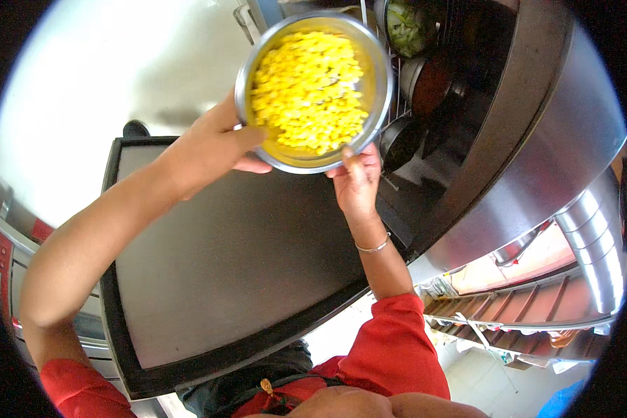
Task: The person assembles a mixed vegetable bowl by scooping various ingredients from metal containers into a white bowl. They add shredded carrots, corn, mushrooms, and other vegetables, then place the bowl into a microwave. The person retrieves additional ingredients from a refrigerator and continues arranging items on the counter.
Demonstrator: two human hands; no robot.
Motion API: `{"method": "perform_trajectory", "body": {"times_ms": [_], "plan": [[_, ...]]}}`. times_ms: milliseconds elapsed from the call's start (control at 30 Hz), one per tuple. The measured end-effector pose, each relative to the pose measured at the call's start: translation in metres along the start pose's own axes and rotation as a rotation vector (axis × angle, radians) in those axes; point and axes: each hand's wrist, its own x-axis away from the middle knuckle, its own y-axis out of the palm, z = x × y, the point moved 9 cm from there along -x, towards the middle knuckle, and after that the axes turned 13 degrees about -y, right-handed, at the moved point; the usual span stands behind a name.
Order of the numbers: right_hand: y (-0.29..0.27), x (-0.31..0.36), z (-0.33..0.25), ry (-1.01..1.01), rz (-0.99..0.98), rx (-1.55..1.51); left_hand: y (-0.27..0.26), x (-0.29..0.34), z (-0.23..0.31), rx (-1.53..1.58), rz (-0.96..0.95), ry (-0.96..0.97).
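A round steel bowl (pixel 373 83) of yellow corn kernels (pixel 310 90) is held up at the upper middle, tilted so that its inside faces me. My left hand (pixel 219 139) grips the bowl's left side, its thumb over the rim and its other fingers underneath. At the bottom right of the rim, my right hand (pixel 357 180) has its thumb on the edge and fingers behind. A thin bangle (pixel 373 246) circles my right wrist. The bowl hides part of both hands' fingers.
An open refrigerator door (pixel 237 272) with a black gasket spans the space below my arms. Inside the refrigerator, wire shelves hold a bowl of chopped green vegetables (pixel 405 29), a bowl of reddish-brown food (pixel 430 89) and a dark pan (pixel 400 143). A slatted rack (pixel 515 303) stands lower right.
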Motion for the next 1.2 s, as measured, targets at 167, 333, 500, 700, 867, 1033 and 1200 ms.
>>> {"method": "perform_trajectory", "body": {"times_ms": [167, 333, 500, 700, 867, 1033, 1200], "plan": [[-0.018, 0.026, 0.056, 0.362, -0.080, -0.210, -0.039, -0.005, -0.041, 0.062, 0.218, -0.136], [-0.191, 0.049, 0.131, 0.461, 0.910, -0.431, -0.055, 0.019, -0.036, -0.017, 0.265, -0.096], [-0.275, 0.002, 0.122, 0.028, 0.891, -0.699, -0.056, 0.032, -0.032, -0.105, 0.345, -0.148], [-0.264, -0.011, 0.102, -0.065, 0.962, -0.860, -0.056, 0.047, -0.023, -0.094, 0.359, -0.095], [-0.274, -0.021, 0.109, 0.108, 1.098, -0.989, -0.064, 0.052, -0.029, -0.134, 0.385, -0.097], [-0.298, 0.000, 0.139, 0.222, 1.130, -0.936, -0.057, 0.064, -0.017, -0.120, 0.384, -0.123], [-0.243, 0.039, 0.169, 0.280, 1.126, -0.720, -0.048, 0.062, -0.020, -0.047, 0.374, -0.088]]}}
